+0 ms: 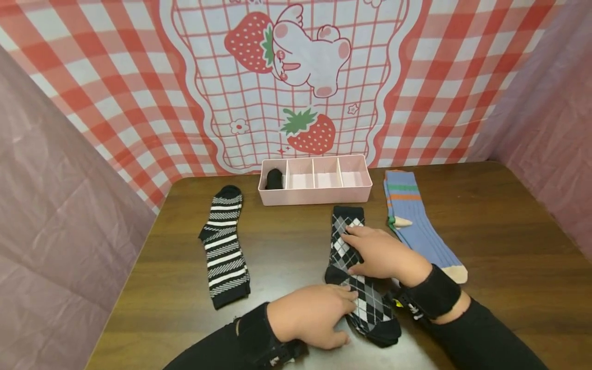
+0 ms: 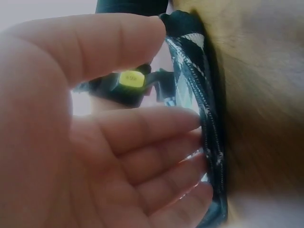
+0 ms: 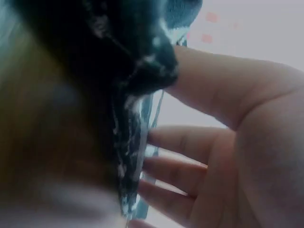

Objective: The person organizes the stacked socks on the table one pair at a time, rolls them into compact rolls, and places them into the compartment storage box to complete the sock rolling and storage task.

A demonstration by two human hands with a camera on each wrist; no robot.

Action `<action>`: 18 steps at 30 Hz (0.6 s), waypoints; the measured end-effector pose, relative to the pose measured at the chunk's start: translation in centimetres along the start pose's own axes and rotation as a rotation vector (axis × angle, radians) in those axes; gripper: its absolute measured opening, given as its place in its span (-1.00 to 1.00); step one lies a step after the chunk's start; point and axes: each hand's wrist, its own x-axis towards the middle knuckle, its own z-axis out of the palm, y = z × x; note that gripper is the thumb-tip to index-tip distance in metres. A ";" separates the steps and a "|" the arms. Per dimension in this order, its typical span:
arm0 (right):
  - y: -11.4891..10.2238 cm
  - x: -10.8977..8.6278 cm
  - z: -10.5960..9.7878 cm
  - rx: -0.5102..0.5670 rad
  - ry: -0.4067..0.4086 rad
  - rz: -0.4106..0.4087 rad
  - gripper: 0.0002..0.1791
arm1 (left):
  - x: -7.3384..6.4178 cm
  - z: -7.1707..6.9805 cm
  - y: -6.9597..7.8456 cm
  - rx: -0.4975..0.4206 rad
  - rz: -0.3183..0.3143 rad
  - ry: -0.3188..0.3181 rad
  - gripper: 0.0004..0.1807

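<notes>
A black, grey and white argyle sock [image 1: 367, 303] lies lengthwise on the table, its dark cuff toward the back and its black toe toward the front. My left hand [image 1: 312, 314] touches its foot part from the left, fingers extended. Further up, my right hand [image 1: 381, 252] rests on the leg part, fingertips on the fabric and thumb near the heel. In the left wrist view, straight fingertips meet the edge of the sock [image 2: 209, 118], with the thumb apart from them. The right wrist view shows fingers against the sock's side [image 3: 130, 142]; a fold rises by the thumb.
A black-and-white striped sock [image 1: 226, 246] lies at the left. Blue socks [image 1: 416, 216] with green and orange stripes lie at the right, partly behind my right hand. At the back stands a pink divided box [image 1: 319, 197], a dark rolled bundle [image 1: 275, 179] in its leftmost compartment.
</notes>
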 end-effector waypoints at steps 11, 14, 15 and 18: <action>-1.6 0.7 0.2 -0.044 0.009 0.030 -0.09 | -2.0 0.9 -0.9 -0.019 -0.013 0.054 -0.40; -1.9 0.8 0.3 -0.039 0.000 0.036 -0.09 | -2.2 1.1 -0.8 -0.001 -0.006 0.062 -0.41; -2.0 0.8 0.4 -0.039 -0.002 0.038 -0.09 | -2.3 1.2 -0.7 0.003 -0.004 0.062 -0.41; -2.3 1.0 0.6 -0.037 0.006 0.038 -0.08 | -2.6 1.3 -0.6 0.027 -0.004 0.068 -0.43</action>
